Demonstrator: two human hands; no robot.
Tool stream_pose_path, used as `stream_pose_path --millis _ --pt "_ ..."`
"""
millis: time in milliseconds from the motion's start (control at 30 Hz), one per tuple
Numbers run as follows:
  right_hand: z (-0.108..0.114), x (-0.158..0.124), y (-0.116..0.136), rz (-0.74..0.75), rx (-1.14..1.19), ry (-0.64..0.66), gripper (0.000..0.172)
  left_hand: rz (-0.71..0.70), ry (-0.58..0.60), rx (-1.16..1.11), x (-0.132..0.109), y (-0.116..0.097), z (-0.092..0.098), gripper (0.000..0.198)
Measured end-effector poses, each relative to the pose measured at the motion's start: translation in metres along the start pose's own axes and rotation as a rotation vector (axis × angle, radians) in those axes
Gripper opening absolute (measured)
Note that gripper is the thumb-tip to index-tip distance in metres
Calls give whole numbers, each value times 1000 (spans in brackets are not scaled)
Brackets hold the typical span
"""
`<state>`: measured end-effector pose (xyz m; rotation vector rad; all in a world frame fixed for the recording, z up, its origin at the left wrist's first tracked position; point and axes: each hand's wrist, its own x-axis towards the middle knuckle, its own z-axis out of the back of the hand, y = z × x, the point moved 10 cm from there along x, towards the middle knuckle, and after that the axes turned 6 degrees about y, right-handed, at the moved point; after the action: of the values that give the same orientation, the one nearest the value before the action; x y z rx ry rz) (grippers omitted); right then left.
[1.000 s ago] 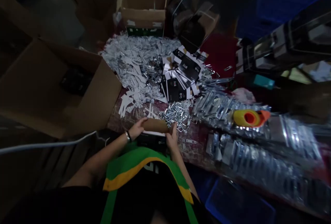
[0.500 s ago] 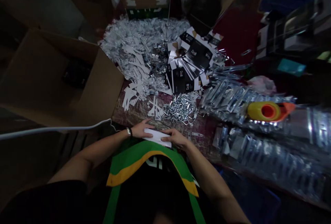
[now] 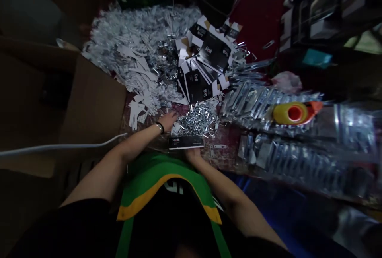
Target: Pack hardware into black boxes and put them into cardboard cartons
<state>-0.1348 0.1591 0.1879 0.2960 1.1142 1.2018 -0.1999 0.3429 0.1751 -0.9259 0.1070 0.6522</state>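
A slim black box (image 3: 186, 142) marked "Roll" lies level near the table's front edge. My right hand (image 3: 193, 153) grips it from below; most of those fingers are hidden behind the box. My left hand (image 3: 168, 120), with a dark band and a bracelet at its wrist, reaches onto the table at the left side of a heap of small shiny metal pieces (image 3: 199, 118). Its fingers are dim and blurred, so whether it grasps anything is unclear. Beyond it lie white flat strips (image 3: 140, 107).
Flattened black-and-white boxes (image 3: 213, 53) lie behind the metal heap. Many clear plastic packets (image 3: 140, 27) cover the back left. An open carton (image 3: 95, 99) stands at left. Rows of bagged parts (image 3: 292, 162) and a yellow-orange tape dispenser (image 3: 291, 113) are at right.
The box has turned from its white side to its black printed face and now stays with my right hand alone. My left hand has left it and moved forward. The view has shifted too.
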Motion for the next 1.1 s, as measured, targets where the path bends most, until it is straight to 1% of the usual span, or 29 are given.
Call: stream_pose_path --millis 33,67,100,133,167,200,233,267,300,333,367,400,467,533,600,667,733,800,867,933,1000,1067,1100 --pt "-3 -6 -5 -15 10 21 36 2 71 74 8 1 -13 51" --pt "-1 -15 -9 -8 -8 50 35 18 118 130 14 6 -22 44" --pt "9 -24 -14 6 -21 58 35 32 155 174 16 11 -29 34" --pt "28 -31 -21 5 -36 27 37 37 186 213 17 16 -35 26" --pt "56 -34 -33 -36 -68 -42 40 35 206 250 17 20 -39 22" --pt "87 -34 -51 -122 -118 -136 43 34 216 285 17 23 -40 23" --pt "120 -31 -72 -260 -186 -238 43 36 221 317 16 26 -41 26" --pt "145 -26 -95 -419 -255 -292 38 41 224 343 15 28 -40 29" --pt "163 -18 -116 -558 -308 -306 35 48 223 361 13 30 -39 30" --pt "175 -9 -133 -670 -349 -313 36 57 215 372 12 31 -35 29" --pt "182 0 -145 -734 -373 -315 41 71 194 380 11 31 -30 27" --pt "185 8 -154 -752 -384 -319 47 93 164 388 10 33 -22 26" --pt "187 13 -163 -706 -385 -331 50 172 83 380 10 39 -1 27" --pt "186 5 -168 -623 -380 -303 44 282 16 323 11 49 18 27" --pt "182 -16 -172 -570 -416 -263 35 360 15 226 13 57 25 22" --pt "170 -39 -176 -549 -539 -193 31 422 16 83 12 63 23 13" --pt "147 -59 -183 -563 -670 -118 32 481 -16 -56 8 67 18 8" --pt "125 -72 -194 -589 -721 -89 36 533 -69 -148 2 70 13 11" --pt "113 -78 -203 -605 -717 -109 38 552 -96 -204 -2 68 7 17" --pt "110 -76 -209 -606 -712 -109 35 562 -120 -313 -5 65 3 22" --pt "113 -71 -213 -600 -683 -83 34 551 -153 -457 -12 57 2 23" --pt "117 -65 -212 -597 -640 -51 37 510 -184 -597 -26 42 4 23" --pt "120 -61 -208 -590 -622 -48 39 466 -196 -675 -35 31 5 25"
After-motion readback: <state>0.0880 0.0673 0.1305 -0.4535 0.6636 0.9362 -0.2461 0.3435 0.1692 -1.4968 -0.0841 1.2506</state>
